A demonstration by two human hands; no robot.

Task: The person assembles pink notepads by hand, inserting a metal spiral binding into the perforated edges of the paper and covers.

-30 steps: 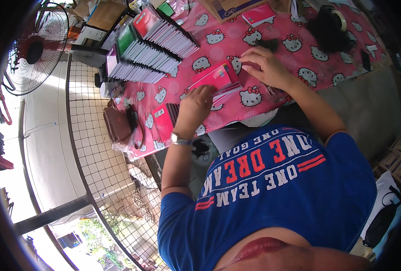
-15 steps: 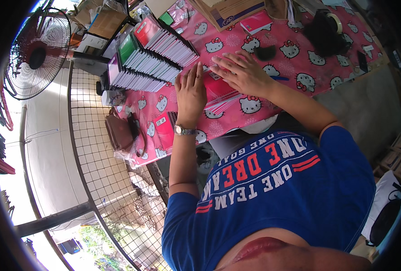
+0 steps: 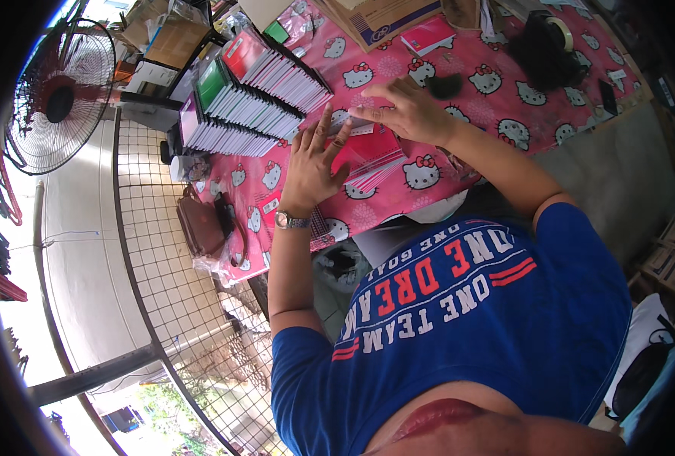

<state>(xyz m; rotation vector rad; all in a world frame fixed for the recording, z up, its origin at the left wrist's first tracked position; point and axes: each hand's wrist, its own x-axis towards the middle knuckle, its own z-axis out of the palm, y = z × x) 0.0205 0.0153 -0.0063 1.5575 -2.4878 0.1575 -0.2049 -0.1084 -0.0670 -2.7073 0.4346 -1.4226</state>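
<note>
A stack of pink-red notebooks [image 3: 379, 161] lies in front of me, its page edges fanned toward me. Over the stack's left side is my left hand [image 3: 314, 166], fingers stretched and spread. Across the far edge reaches my right hand [image 3: 409, 112], its front fingers extended and apart. Between the fingertips of both hands is a greyish strip [image 3: 358, 125] that I cannot make out clearly. Another pink notebook [image 3: 270, 205] is partly covered by my left wrist.
Tall stacks of spiral notebooks [image 3: 250, 114] stand at the far left. A cardboard box [image 3: 383, 26], a pink pack [image 3: 427, 35], a black furry-looking item [image 3: 539, 49] and a tape roll [image 3: 561, 33] lie beyond. At left are a brown bag [image 3: 199, 224] and a fan [image 3: 60, 99].
My left hand has shifted slightly left and its fingers have spread. My right hand has lifted from lying flat and its fingers have parted, exposing more of the notebooks' top.
</note>
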